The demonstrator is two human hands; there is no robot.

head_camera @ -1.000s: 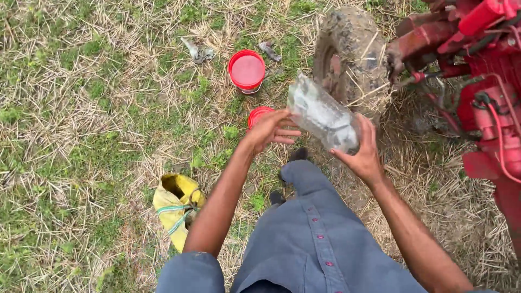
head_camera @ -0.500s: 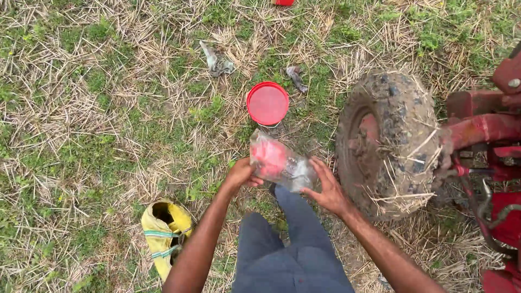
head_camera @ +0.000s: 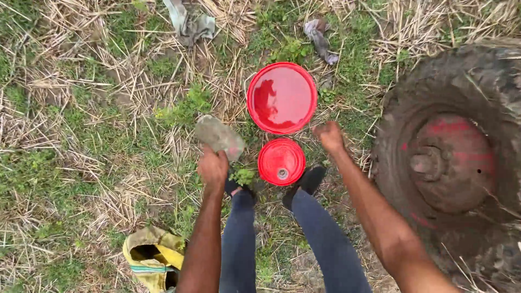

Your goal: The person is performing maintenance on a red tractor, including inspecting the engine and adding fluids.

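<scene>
The clear plastic bag both hands held a moment ago is gone: the left hand point(head_camera: 213, 167) now grips a dirty grey-green cloth point(head_camera: 219, 138), while the right hand point(head_camera: 329, 135) hangs fisted and empty beside the round red plastic lid point(head_camera: 281, 97) and smaller red funnel point(head_camera: 281, 161).

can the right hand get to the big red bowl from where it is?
Probably yes. The right hand hovers as a loose fist just beside the big red bowl, holding nothing visible, and only grass lies between them. The small red lid sits below, clear of the path.
</scene>
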